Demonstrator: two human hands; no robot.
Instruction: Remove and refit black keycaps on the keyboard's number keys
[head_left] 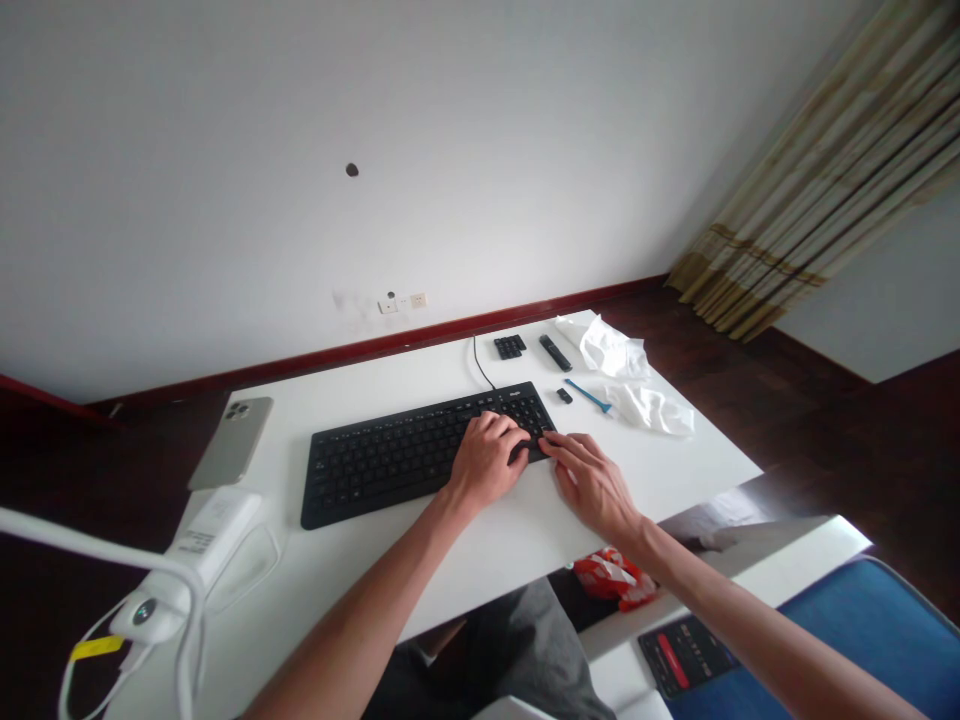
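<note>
A black keyboard (pixel 390 455) lies at a slant on the white table (pixel 480 540). My left hand (pixel 489 458) rests over its right part, fingers bent on the keys beside the number pad. At the keyboard's lower right corner is my right hand (pixel 589 475), its fingertips touching the edge; what they may pinch there is too small to make out. Behind the keyboard sits a small group of black keycaps (pixel 510 347). A black stick-like object (pixel 555 353), a small black piece (pixel 564 396) and a blue brush-like tool (pixel 588 395) lie to the right.
Crumpled white wipes (pixel 649 410) lie at the table's right. A phone (pixel 234 440), a white box (pixel 217 530) and white cables occupy the left side. Below the front edge are a red packet (pixel 615 578) and a blue seat (pixel 862 640).
</note>
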